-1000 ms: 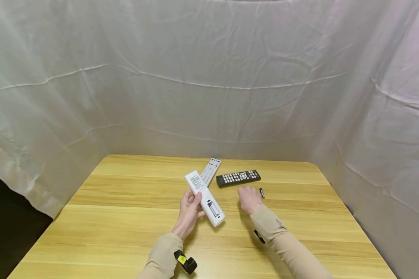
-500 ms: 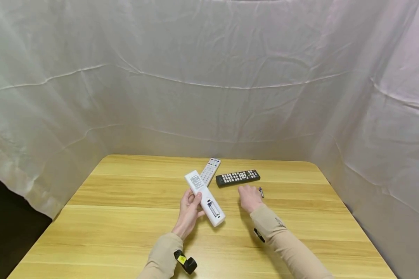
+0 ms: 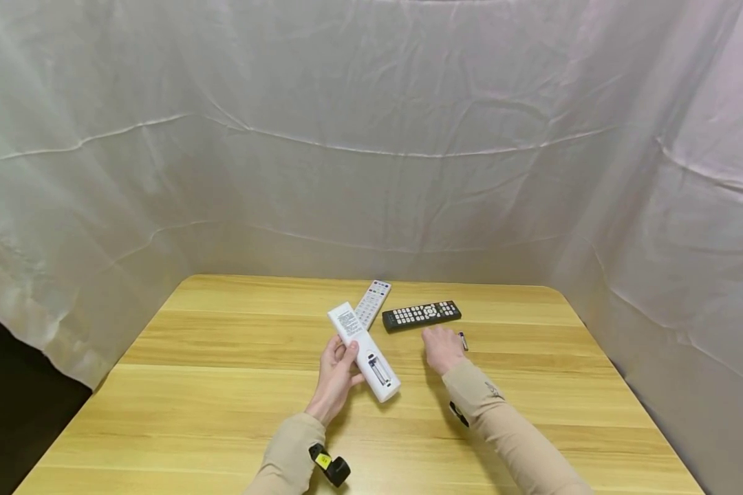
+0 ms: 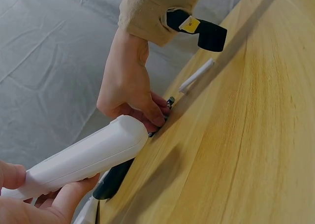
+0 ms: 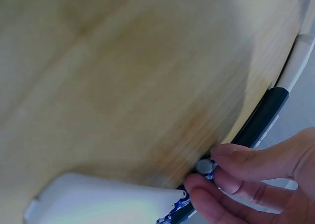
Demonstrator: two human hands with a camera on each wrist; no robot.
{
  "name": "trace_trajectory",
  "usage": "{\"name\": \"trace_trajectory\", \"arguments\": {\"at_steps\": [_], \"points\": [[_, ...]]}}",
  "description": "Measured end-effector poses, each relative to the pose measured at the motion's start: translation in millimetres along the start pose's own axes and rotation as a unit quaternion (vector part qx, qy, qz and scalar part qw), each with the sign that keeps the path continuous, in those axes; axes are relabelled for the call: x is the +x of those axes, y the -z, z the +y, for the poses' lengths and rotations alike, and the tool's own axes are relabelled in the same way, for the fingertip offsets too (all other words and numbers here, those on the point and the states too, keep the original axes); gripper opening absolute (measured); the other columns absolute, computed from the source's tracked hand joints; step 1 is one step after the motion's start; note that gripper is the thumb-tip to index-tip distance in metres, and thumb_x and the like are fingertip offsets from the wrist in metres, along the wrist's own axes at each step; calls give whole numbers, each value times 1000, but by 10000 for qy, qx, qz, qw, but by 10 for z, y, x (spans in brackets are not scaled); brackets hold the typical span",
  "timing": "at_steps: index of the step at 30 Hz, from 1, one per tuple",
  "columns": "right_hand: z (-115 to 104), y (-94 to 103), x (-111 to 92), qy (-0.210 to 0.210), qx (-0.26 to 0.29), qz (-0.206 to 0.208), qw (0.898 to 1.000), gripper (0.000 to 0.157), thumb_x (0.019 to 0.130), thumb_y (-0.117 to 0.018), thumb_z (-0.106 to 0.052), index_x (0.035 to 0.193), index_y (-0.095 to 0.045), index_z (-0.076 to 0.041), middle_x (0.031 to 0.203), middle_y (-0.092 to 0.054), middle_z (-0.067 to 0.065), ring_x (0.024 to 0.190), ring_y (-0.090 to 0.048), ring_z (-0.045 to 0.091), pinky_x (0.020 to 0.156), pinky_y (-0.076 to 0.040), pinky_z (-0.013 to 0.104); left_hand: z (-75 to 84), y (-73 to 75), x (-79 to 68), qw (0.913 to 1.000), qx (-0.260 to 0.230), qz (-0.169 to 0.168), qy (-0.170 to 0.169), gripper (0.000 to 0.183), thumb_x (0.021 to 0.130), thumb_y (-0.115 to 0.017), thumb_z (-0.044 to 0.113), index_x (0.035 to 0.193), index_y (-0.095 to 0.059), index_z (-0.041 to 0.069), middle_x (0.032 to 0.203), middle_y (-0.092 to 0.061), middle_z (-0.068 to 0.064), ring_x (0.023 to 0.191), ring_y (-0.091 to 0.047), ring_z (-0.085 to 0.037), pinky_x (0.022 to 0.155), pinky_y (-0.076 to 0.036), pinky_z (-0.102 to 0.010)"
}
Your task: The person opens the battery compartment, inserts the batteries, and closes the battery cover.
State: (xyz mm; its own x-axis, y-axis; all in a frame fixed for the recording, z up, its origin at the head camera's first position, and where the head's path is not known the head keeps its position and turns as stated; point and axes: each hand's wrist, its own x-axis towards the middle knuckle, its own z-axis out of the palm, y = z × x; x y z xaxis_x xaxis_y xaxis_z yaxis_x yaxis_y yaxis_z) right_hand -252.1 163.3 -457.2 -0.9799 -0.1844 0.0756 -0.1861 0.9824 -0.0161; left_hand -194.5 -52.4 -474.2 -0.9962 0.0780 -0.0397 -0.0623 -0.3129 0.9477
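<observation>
My left hand (image 3: 334,378) holds a white remote control (image 3: 349,330) above the table, its back turned up and its battery compartment uncovered. Whether a battery lies in that compartment is too small to tell. Low over the tabletop, my right hand (image 3: 443,353) pinches a small blue battery (image 5: 204,166) between thumb and fingers; its silver end shows in the right wrist view. Just right of this hand another small battery (image 3: 464,342) lies on the table. A thin white piece (image 4: 197,76), like a battery cover, lies near the right wrist, hidden in the head view.
A black remote control (image 3: 422,315) lies buttons up beyond my right hand. Behind the held remote, a second white remote (image 3: 373,302) is partly covered from view. Grey cloth (image 3: 371,206) hangs around the back and sides of the wooden table (image 3: 223,412).
</observation>
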Motion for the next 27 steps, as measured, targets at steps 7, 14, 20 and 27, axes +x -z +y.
{"name": "trace_trajectory", "arguments": {"at_steps": [7,14,20,27], "points": [[4,2,1,142,106,85,9998,18,77,-63,15,84,-63,-2,84,-67,18,74,-65,34,59,-62,43,-2,-6,-1,10000,-18,-15,8,46,109,-39,14,151,-27,-2,149,-41,-32,105,-67,-21,87,-64,-43],[6,6,0,169,273,-68,9995,22,75,-64,18,85,-62,-1,85,-66,17,75,-64,31,63,-61,40,-6,-6,-5,10000,-24,-38,8,47,108,-39,13,151,-27,-2,149,-42,-32,106,-67,-22,87,-64,-41],[14,15,-14,217,331,-14,9992,22,75,-62,18,86,-62,-1,84,-67,17,75,-64,30,64,-61,40,0,-2,-5,10000,-47,-58,-21,46,109,-38,13,151,-26,-2,148,-42,-32,105,-67,-21,87,-64,-42],[24,38,-32,234,601,81,9979,21,76,-61,16,85,-64,-2,82,-67,15,71,-64,30,60,-59,39,-1,6,-4,9999,-46,-95,-25,47,109,-38,14,152,-25,-2,150,-40,-32,112,-65,-27,91,-63,-46]]}}
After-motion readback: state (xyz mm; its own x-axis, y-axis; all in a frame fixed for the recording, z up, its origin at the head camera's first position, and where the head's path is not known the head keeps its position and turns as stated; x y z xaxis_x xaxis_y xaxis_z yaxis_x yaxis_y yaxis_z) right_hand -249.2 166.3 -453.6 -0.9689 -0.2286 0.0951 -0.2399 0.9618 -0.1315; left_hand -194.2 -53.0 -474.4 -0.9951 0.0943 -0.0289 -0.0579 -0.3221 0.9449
